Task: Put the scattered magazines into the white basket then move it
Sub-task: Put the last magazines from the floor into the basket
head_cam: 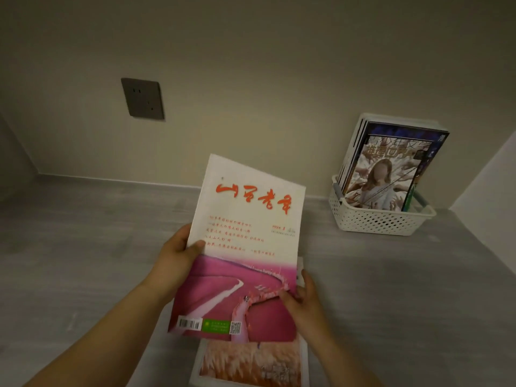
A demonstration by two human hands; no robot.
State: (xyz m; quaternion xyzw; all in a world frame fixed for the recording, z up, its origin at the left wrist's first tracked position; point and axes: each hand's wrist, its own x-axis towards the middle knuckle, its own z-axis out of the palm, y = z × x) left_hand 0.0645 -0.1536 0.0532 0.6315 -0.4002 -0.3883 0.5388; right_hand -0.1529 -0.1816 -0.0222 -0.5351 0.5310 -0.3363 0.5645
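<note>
Several magazines (388, 169) already stood in the basket (374, 219), both hands (178, 255) gripped another (245, 247), one more (251, 361) lay on the worktop (83, 261).

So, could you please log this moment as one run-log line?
left hand: holds pink-and-white magazine | right hand: on its lower right corner | another magazine beneath on table | white basket: magazines upright inside

Toward your six o'clock, the lower magazine (250, 364) is cut by the frame's edge, its top hidden under the pink magazine (243, 247).
</note>
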